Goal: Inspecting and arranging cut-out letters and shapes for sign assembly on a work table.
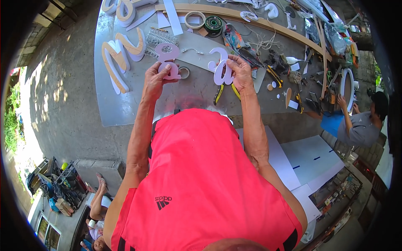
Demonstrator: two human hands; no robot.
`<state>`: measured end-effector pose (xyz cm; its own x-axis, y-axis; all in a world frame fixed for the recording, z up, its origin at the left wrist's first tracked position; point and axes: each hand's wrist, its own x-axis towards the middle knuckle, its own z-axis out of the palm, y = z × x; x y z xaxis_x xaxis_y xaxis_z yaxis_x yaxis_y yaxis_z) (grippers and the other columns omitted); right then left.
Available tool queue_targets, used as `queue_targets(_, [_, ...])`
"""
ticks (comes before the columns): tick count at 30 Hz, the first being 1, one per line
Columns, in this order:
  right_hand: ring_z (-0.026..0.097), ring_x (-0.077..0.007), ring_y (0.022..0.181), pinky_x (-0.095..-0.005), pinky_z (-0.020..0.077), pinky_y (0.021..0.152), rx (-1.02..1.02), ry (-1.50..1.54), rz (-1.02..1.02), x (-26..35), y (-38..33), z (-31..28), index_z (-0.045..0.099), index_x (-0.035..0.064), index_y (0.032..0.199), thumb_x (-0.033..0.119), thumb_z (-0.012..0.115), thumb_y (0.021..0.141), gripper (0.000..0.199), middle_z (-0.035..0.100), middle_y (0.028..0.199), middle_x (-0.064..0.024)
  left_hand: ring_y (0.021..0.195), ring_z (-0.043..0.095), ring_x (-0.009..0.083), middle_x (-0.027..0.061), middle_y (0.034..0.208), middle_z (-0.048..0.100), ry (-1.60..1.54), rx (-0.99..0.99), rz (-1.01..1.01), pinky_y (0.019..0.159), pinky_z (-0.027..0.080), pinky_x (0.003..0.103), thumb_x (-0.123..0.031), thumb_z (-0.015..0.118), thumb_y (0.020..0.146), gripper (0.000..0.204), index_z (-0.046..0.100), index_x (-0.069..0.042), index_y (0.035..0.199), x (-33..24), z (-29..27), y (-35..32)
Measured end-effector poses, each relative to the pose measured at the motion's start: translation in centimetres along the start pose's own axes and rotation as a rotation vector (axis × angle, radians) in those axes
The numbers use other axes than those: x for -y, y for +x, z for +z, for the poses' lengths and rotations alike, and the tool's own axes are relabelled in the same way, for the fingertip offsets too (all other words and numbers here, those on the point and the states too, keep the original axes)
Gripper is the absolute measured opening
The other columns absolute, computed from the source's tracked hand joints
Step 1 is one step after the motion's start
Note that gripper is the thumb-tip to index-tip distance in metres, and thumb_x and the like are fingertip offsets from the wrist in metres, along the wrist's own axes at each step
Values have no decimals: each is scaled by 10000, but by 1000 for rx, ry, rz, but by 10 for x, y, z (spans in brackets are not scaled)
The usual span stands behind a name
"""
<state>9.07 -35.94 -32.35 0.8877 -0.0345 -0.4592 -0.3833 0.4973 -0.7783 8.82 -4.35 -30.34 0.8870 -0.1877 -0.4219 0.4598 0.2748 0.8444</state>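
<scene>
My left hand (154, 80) is closed on a flat lilac cut-out letter (168, 51), thumb on its lower curve. A second lilac cut-out letter (220, 76) is pinched in my right hand (241, 72), level with the first and a little apart from it. Both letters are held upright above the grey metal table (115, 115). Just under the right letter are yellow-handled pliers (217, 95), partly covered. Beside my left fingers lies a roll of tape (184, 72). Behind the left letter sits a heap of white wired modules (161, 38).
Large white letters with tan faces (112, 67) stand at the table's left. A masking tape roll (195, 19), a green spool (213, 26) and a long wooden strip (259, 21) lie farther back. Cutters (274, 76) and scraps clutter the right. Another person (362, 121) handles a white ring (346, 90).
</scene>
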Motion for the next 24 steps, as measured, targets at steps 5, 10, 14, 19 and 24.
queue_targets(5, [717,-293,940,-452,614,853,56,126,-90,17,-3,-3,546,-52,1240,-1,623,934,320,694,1097,-183,1029,700,307,198,1218,651,-129,178,21,782,633,400,-142,539,1021,347,508,19,1327,-8,48,47])
queue_targets(10, [706,-211,955,-350,603,846,59,195,-170,20,-7,-7,537,-52,1265,-15,617,934,342,693,1078,-141,1016,700,274,160,1193,663,-181,246,46,824,623,403,-85,634,960,405,513,-2,1338,3,94,60])
queue_targets(14, [704,-205,997,-307,580,872,48,173,-186,17,-16,-3,542,-50,1270,3,616,944,338,696,1095,-147,935,711,226,135,1119,689,-204,215,110,821,625,383,22,734,853,489,558,9,1309,8,125,50])
queue_targets(19, [712,-217,929,-332,601,822,43,141,-128,20,-24,-2,563,-51,1231,25,595,964,279,699,1085,-157,856,718,213,151,1033,704,-106,96,172,776,632,347,41,752,823,482,571,46,1271,10,118,55])
queue_targets(24, [720,-246,891,-374,621,773,-31,172,-117,21,-19,-20,588,-35,1170,57,565,987,206,703,1048,-160,839,718,208,150,1018,702,-42,71,196,752,632,335,45,747,824,471,569,59,1260,-4,98,61])
